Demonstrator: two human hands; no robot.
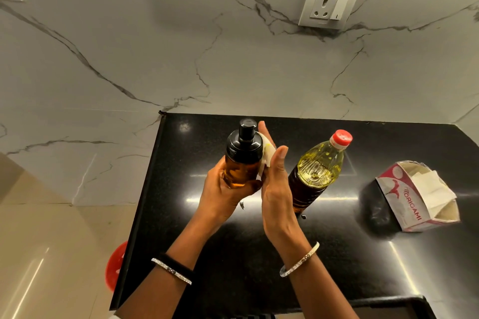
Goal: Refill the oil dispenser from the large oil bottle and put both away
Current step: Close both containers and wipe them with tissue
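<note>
Probably oil-slick, the dispenser (239, 167) wants a mid-body wrap. So left hand (222, 190) grips there; right hand (276, 189) presses tissue (268, 157) flat.

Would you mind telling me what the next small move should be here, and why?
Probably draw the tissue down the side of the dispenser to wipe it. The left hand grips the dispenser, whose black top is on. The right hand presses the tissue flat against it, and the large bottle stands on the counter with its red cap on, so pouring looks done.
</note>
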